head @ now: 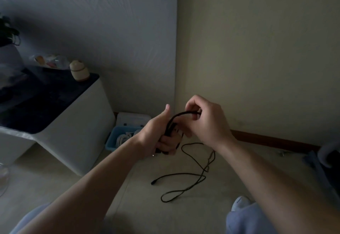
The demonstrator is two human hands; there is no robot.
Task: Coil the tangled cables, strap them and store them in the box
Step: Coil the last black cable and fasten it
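Note:
My left hand grips a small bundle of coiled black cable, thumb raised. My right hand pinches a loop of the same cable just above and to the right of the bundle, fingers curled round it. The cable's loose tail trails down from my hands and lies in loops on the floor, its plug end resting free. Behind my left hand stands the blue box on the floor, with white coiled cables inside.
A white cabinet with a dark top stands at the left, carrying a cream jar. A white lid leans in the corner behind the box. My knees show at the bottom. A dark object lies at the right edge.

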